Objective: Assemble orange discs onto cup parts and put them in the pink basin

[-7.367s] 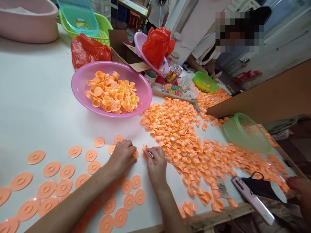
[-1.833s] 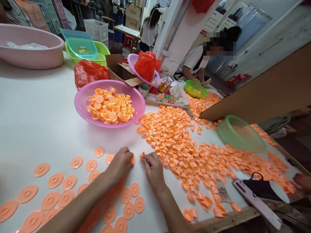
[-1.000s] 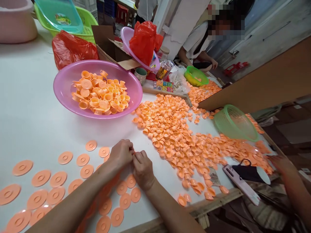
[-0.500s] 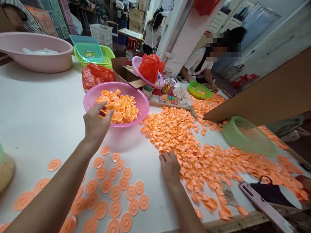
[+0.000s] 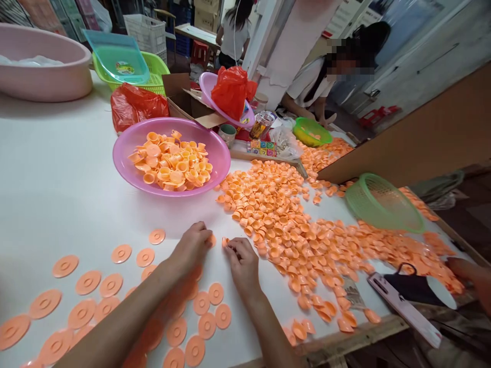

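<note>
My left hand (image 5: 192,248) is closed in a pinch over the white table, with a small orange toy saucer (image 5: 212,240) at its fingertips. Facing it a short gap away, my right hand (image 5: 244,263) pinches a small orange toy cup (image 5: 225,242). Flat round saucers (image 5: 207,325) lie spread out below and to the left of my hands, some hidden by my left forearm. A big heap of loose cups (image 5: 268,204) covers the table to the right. Beyond my hands, a pink bowl (image 5: 126,168) holds a pile of orange cups and saucers (image 5: 172,161).
A green mesh basket (image 5: 383,204) rests among the cups at right, near a pink phone-like object (image 5: 402,309) and a black mask (image 5: 410,289). Behind the bowl are a red bag (image 5: 138,107) and an open carton (image 5: 178,105). Another person (image 5: 314,87) works across the table.
My left hand has come back from the pink bowl to the table in front of me and holds a saucer. My right hand has left the heap's edge, moving left with a cup.
</note>
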A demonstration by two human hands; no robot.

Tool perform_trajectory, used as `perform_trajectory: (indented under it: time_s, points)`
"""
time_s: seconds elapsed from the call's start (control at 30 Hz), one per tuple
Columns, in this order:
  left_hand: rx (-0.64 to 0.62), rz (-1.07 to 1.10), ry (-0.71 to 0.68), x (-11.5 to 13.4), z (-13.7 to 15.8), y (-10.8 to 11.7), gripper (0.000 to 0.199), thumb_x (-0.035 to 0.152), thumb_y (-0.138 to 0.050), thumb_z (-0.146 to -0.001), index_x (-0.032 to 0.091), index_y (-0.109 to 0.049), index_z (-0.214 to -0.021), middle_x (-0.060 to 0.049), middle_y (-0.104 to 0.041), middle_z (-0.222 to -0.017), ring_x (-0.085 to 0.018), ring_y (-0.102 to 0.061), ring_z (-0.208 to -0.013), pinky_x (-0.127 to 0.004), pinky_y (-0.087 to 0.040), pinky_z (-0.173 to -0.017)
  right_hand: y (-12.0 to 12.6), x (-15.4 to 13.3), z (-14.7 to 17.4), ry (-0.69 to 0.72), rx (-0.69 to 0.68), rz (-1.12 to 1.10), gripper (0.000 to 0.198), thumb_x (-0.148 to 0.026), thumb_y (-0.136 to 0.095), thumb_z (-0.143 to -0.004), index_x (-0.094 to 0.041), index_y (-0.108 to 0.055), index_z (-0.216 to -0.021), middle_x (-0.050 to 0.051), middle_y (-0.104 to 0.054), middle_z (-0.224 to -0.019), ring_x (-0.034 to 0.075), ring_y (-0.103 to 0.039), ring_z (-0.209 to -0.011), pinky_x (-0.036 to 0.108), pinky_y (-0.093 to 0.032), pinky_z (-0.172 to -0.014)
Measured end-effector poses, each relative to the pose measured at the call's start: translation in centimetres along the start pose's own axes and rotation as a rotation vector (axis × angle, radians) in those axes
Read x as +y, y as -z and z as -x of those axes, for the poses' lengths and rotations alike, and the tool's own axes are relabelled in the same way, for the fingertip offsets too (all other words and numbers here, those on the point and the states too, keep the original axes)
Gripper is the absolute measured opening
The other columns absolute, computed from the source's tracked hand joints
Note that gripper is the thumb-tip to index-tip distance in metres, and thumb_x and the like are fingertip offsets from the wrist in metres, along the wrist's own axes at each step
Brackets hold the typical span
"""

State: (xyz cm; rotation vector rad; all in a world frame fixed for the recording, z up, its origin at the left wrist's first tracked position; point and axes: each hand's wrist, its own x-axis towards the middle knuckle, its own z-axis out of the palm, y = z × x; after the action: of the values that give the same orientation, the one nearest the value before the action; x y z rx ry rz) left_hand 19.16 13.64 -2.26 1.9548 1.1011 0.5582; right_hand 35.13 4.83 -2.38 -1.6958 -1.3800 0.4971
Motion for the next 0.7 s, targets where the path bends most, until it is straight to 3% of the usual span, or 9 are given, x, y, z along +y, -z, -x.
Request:
perform_trajectory:
  time_s: [0.1, 0.2, 0.37, 0.53, 0.7]
  points:
    - [-0.053, -0.019, -0.052, 1.3, -0.8, -1.8, 0.016, 0.018, -0.051, -0.081, 0.017, -0.058, -0.067, -0.002, -0.049, -0.078, -0.015, -0.048, -0.074, -0.027, -0.039, -0.067, -0.2, 0.1, -0.5, 0.069, -0.014, 0.057, 0.017, -0.015, -0.052, -0.091, -0.021, -0.067, -0.085, 0.006, -0.062, -0.091, 0.018, -0.061, -0.086, 0.030, -0.052, -0.076]
    - [-0.047, -0.007, -0.074, 1.0, -0.3, -2.5, 0.014, 0.019, -0.051, -0.084, 0.017, -0.060, -0.074, -0.002, -0.051, -0.084, -0.016, -0.050, -0.077, -0.028, -0.041, -0.069, -0.2, 0.3, -0.6, 0.160, -0.059, 0.144, 0.020, -0.013, -0.049, -0.093, -0.020, -0.066, -0.087, 0.007, -0.063, -0.090, 0.019, -0.061, -0.086, 0.032, -0.053, -0.077]
    - [-0.024, -0.001, -0.092, 0.0, 0.3, -2.3, 0.018, 0.019, -0.051, -0.087, 0.019, -0.065, -0.077, -0.004, -0.055, -0.084, -0.017, -0.053, -0.080, -0.029, -0.044, -0.070, -0.3, 0.1, -0.2, 0.273, -0.148, 0.297, 0.025, -0.011, -0.043, -0.095, -0.020, -0.066, -0.092, 0.006, -0.066, -0.087, 0.019, -0.063, -0.081, 0.030, -0.053, -0.072]
    - [-0.024, 0.191, -0.025, 0.1, -0.8, -1.6, 0.021, 0.017, -0.051, -0.087, 0.020, -0.071, -0.095, -0.005, -0.063, -0.090, -0.016, -0.060, -0.082, -0.030, -0.049, -0.076, -0.7, 0.1, 0.1, 0.307, -0.132, 0.345, 0.029, -0.009, -0.039, -0.097, -0.019, -0.066, -0.097, 0.007, -0.067, -0.089, 0.017, -0.065, -0.082, 0.027, -0.053, -0.072]
    - [-0.080, 0.083, 0.017, 0.7, -1.8, -1.5, 0.015, 0.017, -0.059, -0.081, 0.021, -0.070, -0.072, -0.003, -0.067, -0.079, -0.018, -0.059, -0.084, -0.030, -0.047, -0.073, -1.4, 1.0, 0.7, 0.355, -0.101, 0.401, 0.032, -0.009, -0.037, -0.098, -0.018, -0.068, -0.104, 0.008, -0.067, -0.086, 0.017, -0.065, -0.080, 0.027, -0.054, -0.070]
